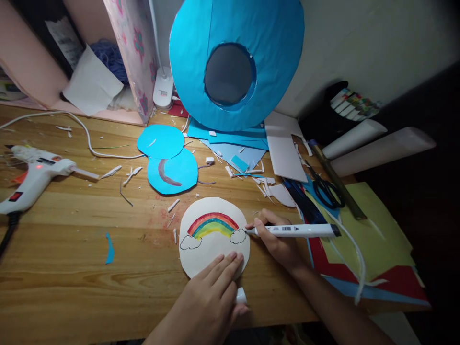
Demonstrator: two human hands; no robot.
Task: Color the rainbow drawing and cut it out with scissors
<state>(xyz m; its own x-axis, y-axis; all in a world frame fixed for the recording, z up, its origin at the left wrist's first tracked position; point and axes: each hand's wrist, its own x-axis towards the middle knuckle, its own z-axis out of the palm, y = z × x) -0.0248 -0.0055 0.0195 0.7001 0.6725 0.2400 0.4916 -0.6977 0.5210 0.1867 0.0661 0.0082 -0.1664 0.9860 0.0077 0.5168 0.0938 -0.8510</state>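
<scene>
A white paper disc (215, 254) lies on the table, bearing a coloured rainbow (214, 223) with an outlined cloud at each end. My left hand (215, 292) rests flat on its lower part, fingers stretched out. A small white piece, like a marker cap (241, 296), shows beside my left thumb; whether the thumb grips it is unclear. In my right hand (275, 239) is a white marker (302, 230), held between thumb and fingers. Its tip points left at the disc's right edge, near the right cloud. Contact between tip and paper is too small to make out.
A glue gun (39, 175) lies left, its red light on. Two blue discs (172, 167) overlap behind the white one. A large blue ring (276, 62) stands at the back. Scissors (327, 191), coloured sheets (377, 230) and a stick (339, 184) lie right, among paper scraps.
</scene>
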